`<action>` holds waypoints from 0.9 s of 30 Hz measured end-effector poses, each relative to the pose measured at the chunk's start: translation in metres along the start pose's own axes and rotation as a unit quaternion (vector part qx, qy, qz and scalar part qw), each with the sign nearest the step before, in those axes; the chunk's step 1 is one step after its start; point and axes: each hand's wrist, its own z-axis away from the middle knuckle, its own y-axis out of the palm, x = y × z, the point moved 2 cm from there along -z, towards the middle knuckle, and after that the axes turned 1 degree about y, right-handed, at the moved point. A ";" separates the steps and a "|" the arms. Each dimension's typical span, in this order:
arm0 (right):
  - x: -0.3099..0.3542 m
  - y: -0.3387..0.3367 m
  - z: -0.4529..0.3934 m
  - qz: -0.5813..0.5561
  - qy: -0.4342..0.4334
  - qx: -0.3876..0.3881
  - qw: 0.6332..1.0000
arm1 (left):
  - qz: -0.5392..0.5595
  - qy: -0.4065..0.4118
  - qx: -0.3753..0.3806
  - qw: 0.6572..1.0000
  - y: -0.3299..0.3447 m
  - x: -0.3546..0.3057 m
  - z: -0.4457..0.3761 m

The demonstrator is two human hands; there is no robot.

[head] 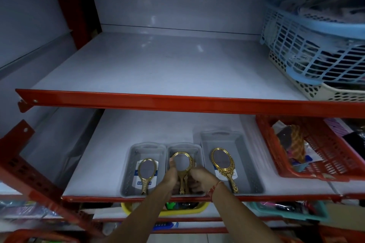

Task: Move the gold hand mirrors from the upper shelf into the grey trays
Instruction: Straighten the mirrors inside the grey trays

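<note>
A: Left to right, quick. Left grey tray (128, 173) holds one gold mirror (147, 173), lying flat, handle toward the near edge.

B: Middle?

A: Middle grey tray (182, 147) is the active one. Left hand (171, 175) curls on the left rim of the mirror stack (182, 163), looks like two or more, frames overlapping. Right hand (199, 178) closes round the handles low down. Both hands pinch the stack, fingers not spread.

B: How to do it well?

A: Lower it flat, heads toward the far end like the neighbours, handles inside the near wall, then release. Glass, so no dropping. Keep the frames aligned so none rides up on the tray wall.

B: Right side?

A: Right grey tray (250, 163), larger, one ornate gold mirror (222, 162), angled, handle near-right. Beyond it a red basket (276, 156) of mixed goods, close but not touching, I think.

B: Upper shelf?

A: Upper shelf (158, 69) shows no mirrors; blue basket (308, 45) stacked on a cream basket (316, 90) at far right. Task looks nearly done.

B: Obstacles?

A: Red shelf lip (177, 102) overhangs; lifting hands could clip it.
</note>
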 end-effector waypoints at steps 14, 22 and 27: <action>-0.003 -0.004 0.005 -0.033 -0.011 0.020 0.999 | 0.023 -0.054 -0.005 0.998 0.008 0.004 -0.004; -0.007 -0.008 0.001 -0.002 0.010 0.034 0.999 | -0.010 -0.091 -0.010 0.996 0.004 0.002 -0.005; 0.003 -0.022 -0.001 0.058 -0.027 -0.010 0.998 | -0.055 -0.008 -0.056 0.997 0.007 0.001 -0.019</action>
